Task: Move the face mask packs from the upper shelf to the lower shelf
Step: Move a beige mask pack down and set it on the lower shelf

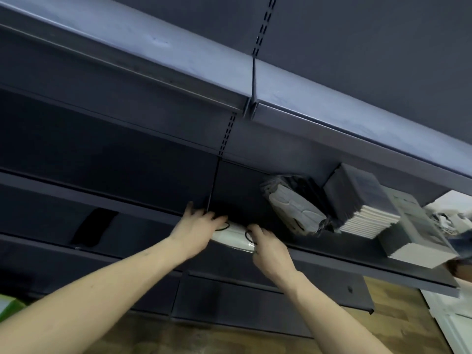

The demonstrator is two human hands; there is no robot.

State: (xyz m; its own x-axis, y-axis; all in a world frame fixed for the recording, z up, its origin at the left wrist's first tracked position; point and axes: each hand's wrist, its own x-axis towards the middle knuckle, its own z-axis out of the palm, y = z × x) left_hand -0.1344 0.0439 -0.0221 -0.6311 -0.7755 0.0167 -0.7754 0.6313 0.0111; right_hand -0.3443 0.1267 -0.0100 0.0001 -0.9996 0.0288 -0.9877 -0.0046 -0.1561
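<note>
Now both hands hold one white mask pack [235, 237] at the shelf [332, 254] edge: left hand [198, 227] lies over its 9 o'clock end, fingers curled on it, right hand [265, 247] pinches its 3 o'clock end by the black ear loop; at 2 o'clock another pack [293, 205] leans against stacked boxes [362, 200]

White face mask pack [233, 237] with black loops lies flat at shelf [332, 259] edge.

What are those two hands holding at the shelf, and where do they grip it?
A pale face mask pack. The left hand holds its left end, the right hand its right end, near the black ear loops.
</note>
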